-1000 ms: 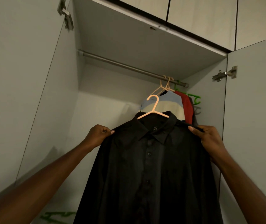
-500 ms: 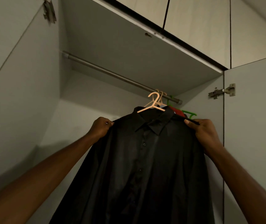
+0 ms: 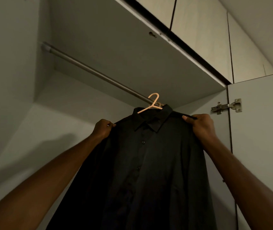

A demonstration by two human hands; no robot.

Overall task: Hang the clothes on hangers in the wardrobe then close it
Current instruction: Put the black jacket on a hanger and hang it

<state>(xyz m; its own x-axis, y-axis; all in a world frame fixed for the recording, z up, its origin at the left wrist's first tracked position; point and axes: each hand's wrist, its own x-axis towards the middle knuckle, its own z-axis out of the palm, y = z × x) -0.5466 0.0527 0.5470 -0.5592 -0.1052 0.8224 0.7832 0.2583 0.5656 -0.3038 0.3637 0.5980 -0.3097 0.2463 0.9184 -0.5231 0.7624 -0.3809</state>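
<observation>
A black button-up shirt [image 3: 142, 163] hangs on a pale orange hanger [image 3: 153, 103], held up in front of the open wardrobe. My left hand [image 3: 103, 128] grips the shirt's left shoulder. My right hand [image 3: 200, 125] grips its right shoulder. The hanger's hook sits right at the metal rail [image 3: 96, 73], near the rail's right end; whether it is over the rail I cannot tell. The clothes hung earlier on the rail are hidden behind the shirt.
The right wardrobe door [image 3: 261, 130] stands open with a metal hinge [image 3: 226, 106] at its inner edge. The wardrobe's top panel [image 3: 115, 39] lies just above the rail. Upper cupboard doors [image 3: 202, 30] are shut above.
Both hands have lifted the shirt and hanger up toward the rail. My view has tilted upward, and the hung blue and red clothes and green hangers have gone out of sight behind the shirt.
</observation>
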